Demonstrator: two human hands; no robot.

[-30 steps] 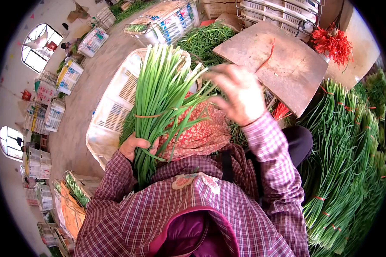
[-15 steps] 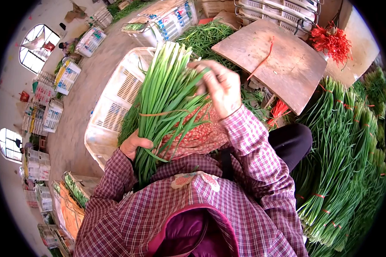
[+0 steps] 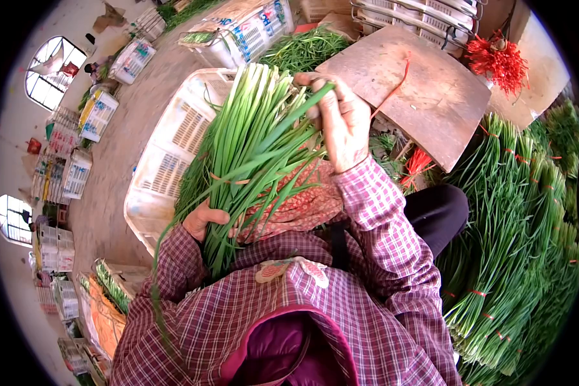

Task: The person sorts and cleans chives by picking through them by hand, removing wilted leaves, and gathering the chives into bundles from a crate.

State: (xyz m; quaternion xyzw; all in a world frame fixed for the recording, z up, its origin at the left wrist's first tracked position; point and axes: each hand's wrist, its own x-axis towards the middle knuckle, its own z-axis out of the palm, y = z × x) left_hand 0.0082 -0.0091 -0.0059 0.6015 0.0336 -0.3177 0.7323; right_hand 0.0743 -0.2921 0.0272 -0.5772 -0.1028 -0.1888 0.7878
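Note:
A thick bunch of garlic chives [image 3: 251, 122] lies across my lap, its pale cut ends pointing away from me. My left hand [image 3: 206, 220] is wrapped round the leafy lower part, thumb on top. At the upper right of the bunch, my right hand [image 3: 344, 125] is closed, pinching a few chive leaves [image 3: 312, 100] that stretch back over the bunch. A tan band [image 3: 238, 182] shows partly between the leaves. Beneath the bunch is a red patterned cloth [image 3: 302, 199] on my lap.
A white plastic crate [image 3: 167, 170] stands left of the bunch. Ahead on the right is a brown board [image 3: 408, 83] with a red tie [image 3: 402, 80] on it. Red ties [image 3: 497, 64] hang beyond. Bundled chives [image 3: 502, 257] are heaped at my right; loose greens [image 3: 305, 50] lie ahead.
My right hand has closed on leaves and drawn them out toward the upper right. A long leaf now trails over my left sleeve. My left hand keeps its hold.

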